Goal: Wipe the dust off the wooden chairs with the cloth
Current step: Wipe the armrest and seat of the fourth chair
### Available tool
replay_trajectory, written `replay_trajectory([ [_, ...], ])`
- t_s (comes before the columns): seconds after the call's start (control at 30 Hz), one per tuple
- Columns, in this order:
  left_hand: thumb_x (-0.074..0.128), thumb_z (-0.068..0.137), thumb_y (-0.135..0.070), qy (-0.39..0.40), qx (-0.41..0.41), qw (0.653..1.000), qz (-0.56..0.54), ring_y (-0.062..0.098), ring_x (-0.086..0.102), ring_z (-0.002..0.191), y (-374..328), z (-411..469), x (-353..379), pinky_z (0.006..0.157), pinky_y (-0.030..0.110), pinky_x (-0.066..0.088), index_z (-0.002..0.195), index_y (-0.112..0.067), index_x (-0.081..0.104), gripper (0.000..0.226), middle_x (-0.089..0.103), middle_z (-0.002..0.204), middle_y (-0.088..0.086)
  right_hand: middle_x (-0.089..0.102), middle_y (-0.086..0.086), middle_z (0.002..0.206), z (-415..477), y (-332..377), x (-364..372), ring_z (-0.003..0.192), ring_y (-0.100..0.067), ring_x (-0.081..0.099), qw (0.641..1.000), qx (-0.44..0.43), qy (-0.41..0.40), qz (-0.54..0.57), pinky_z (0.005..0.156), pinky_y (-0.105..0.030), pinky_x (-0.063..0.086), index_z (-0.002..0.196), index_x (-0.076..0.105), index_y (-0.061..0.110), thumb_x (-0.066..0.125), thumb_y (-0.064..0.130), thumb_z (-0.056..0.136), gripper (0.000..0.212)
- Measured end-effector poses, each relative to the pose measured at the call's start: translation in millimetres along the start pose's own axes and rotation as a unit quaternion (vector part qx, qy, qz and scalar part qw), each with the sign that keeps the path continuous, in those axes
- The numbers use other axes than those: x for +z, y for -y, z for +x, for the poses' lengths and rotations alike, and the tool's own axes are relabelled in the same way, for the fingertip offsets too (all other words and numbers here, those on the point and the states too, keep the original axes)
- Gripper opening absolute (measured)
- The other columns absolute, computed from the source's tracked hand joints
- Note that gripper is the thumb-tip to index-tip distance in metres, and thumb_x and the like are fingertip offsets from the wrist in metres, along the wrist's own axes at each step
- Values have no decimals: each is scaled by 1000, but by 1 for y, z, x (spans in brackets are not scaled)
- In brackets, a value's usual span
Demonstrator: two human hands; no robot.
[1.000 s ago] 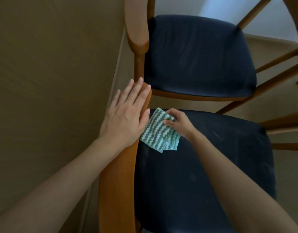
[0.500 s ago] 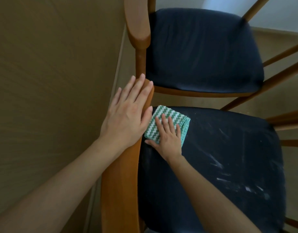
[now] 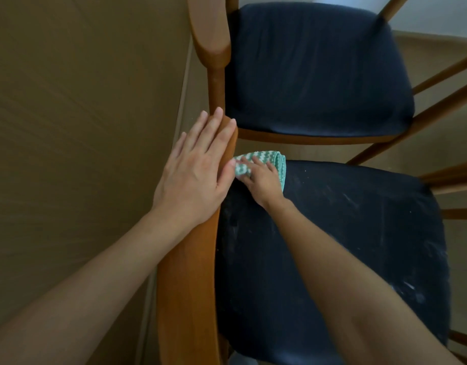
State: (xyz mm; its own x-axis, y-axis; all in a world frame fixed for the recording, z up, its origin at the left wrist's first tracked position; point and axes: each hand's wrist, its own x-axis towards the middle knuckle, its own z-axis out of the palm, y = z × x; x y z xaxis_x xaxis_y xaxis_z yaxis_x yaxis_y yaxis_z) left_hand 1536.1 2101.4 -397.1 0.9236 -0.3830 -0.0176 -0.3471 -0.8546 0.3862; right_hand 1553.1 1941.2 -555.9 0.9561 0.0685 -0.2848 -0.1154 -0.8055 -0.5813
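Note:
Two wooden chairs with dark blue seat cushions stand side by side against a wall. The near chair [image 3: 359, 233] has pale dust streaks on its seat, and its curved wooden backrest [image 3: 187, 272] runs along the left. My left hand [image 3: 195, 167] rests flat on the top of that backrest, fingers straight. My right hand [image 3: 261, 177] presses a folded green-and-white zigzag cloth [image 3: 269, 160] onto the far left corner of the near seat, fingers spread flat over it. The far chair [image 3: 314, 67] looks cleaner.
A brown wall [image 3: 82, 127] fills the left side, close behind both backrests. Wooden legs and rungs [image 3: 424, 111] of the chairs cross on the right above a beige floor [image 3: 438, 54].
My right hand went from pinching the cloth to pressing it flat, then slid it up and left into the seat's far corner beside the backrest. My left hand stayed put.

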Motion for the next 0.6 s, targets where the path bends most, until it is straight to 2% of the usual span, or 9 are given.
replay_trajectory([
  [0.03,25,94,-38,-1,2,1000,3,14,3,145,0,0,0,112,33,9,150,-23,17,58,11,158,-1,30,3,153,0,-3,4,144,-17,17,997,-24,26,-63,116,-39,6,144,36,26,50,38,95,52],
  [0.1,26,95,-38,-2,1,1000,8,14,3,145,1,-1,0,112,33,8,150,-23,17,58,11,158,-1,22,6,156,-3,-9,9,146,-16,11,990,-53,30,-124,115,-37,4,148,28,28,52,41,94,60],
  [0.27,27,96,-37,-3,3,1000,8,15,4,145,1,-1,0,113,34,9,150,-23,17,57,11,158,-1,25,11,154,-2,-4,9,145,-10,12,993,-29,-8,-112,115,-32,6,145,32,29,49,20,96,53],
  [0.43,33,100,-31,0,7,1000,3,15,1,146,2,-1,0,113,31,4,150,-21,15,54,8,158,0,26,9,154,-30,7,12,145,-11,11,996,-50,27,-74,116,-33,-1,144,35,26,47,14,96,51],
  [0.6,33,100,-30,0,16,1000,7,18,3,146,2,0,0,116,35,8,150,-18,16,54,10,158,2,26,-4,155,-69,17,36,145,-11,12,996,-66,40,-47,115,-29,-5,145,33,22,46,15,96,51],
])
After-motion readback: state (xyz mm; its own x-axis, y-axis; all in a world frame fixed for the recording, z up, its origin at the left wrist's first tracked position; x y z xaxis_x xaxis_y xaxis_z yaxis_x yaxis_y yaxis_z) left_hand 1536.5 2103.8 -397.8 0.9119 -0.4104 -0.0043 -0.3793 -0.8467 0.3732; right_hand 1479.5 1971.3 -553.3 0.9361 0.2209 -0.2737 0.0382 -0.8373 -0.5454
